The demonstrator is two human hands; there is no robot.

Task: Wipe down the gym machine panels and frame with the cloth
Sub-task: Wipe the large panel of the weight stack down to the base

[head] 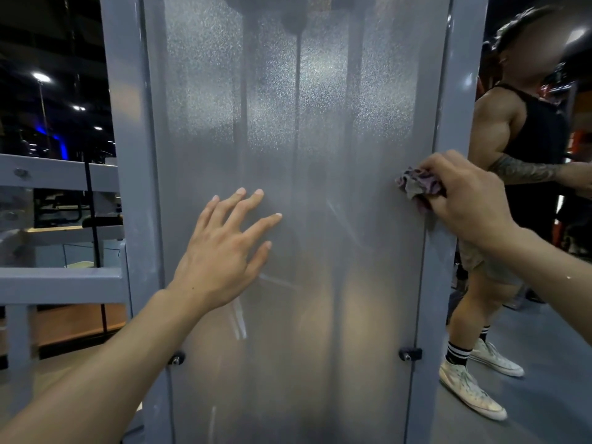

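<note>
So, left hand (221, 251): flat, fingers spread on the panel (298, 129)
right hand (461, 193): clutched the cloth (416, 185) against panel's right edge

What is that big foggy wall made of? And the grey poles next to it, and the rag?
The panel looks like frosted plastic: cloudy and speckled, with dark rods showing dimly through it. The frame posts look like grey painted metal, smooth with a slight sheen. The cloth in the right hand is soft woven fabric, crumpled into folds and faded purplish.
</note>
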